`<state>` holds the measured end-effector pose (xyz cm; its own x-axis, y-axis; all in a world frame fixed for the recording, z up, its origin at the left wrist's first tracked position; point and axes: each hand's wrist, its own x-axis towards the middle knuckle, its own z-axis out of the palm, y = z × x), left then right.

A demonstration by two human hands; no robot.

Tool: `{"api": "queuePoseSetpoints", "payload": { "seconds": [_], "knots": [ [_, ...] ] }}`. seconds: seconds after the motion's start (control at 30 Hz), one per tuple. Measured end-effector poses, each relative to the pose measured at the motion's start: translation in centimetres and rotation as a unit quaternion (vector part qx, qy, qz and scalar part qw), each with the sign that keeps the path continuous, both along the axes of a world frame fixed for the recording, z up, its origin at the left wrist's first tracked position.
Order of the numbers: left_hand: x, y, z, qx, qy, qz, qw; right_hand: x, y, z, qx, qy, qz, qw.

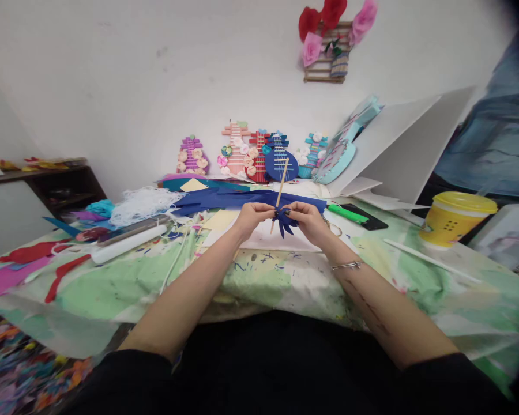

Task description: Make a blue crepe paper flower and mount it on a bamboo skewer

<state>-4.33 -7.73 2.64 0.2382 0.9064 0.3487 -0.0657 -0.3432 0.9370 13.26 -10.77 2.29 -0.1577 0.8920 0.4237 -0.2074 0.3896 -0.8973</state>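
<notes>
Over the middle of the table, a dark blue fringed paper piece [286, 226] with pointed, petal-like strips hangs around a thin wooden stick [282, 187]. The stick stands tilted, its lower end poking out beneath the paper. My left hand [256, 219] is closed in a pinch at the paper's left edge, close against the stick. On the other side my right hand [306, 218] pinches the same paper between thumb and fingers. The fingertips partly hide where paper and stick meet. Below both hands lies a white sheet [268, 239] with small blue scraps near it.
Dark blue paper [225, 199] lies behind the hands. White string [145, 204] and a white glue-gun-like tool [127, 245] are left. A green cutter [348, 214], black phone-like slab [369, 217] and yellow-lidded cup [456, 219] are right. Decorated paper lutes [259, 155] stand against the wall.
</notes>
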Motion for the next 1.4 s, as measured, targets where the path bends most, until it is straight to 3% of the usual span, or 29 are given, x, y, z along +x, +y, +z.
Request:
{"api": "queuePoseSetpoints", "payload": {
  "seconds": [0.47,0.67,0.93,1.2,1.4],
  "knots": [
    [-0.1,0.2,-0.2,-0.026,-0.007,-0.045,0.999,0.2,-0.2,0.2,-0.021,0.041,0.068,0.997],
    [-0.1,-0.3,0.1,-0.061,-0.008,-0.086,0.994,0.3,-0.3,0.4,-0.017,0.057,0.078,0.995],
    [-0.1,-0.3,0.1,-0.050,0.013,-0.077,0.996,0.4,-0.4,0.5,-0.010,0.062,0.091,0.994],
    [-0.2,-1.1,0.5,-0.073,-0.019,-0.142,0.987,0.4,-0.6,0.6,-0.011,0.062,0.089,0.994],
    [-0.2,-1.5,0.7,-0.076,-0.020,-0.156,0.985,0.4,-0.7,0.6,-0.013,0.051,0.082,0.995]
  ]
}}
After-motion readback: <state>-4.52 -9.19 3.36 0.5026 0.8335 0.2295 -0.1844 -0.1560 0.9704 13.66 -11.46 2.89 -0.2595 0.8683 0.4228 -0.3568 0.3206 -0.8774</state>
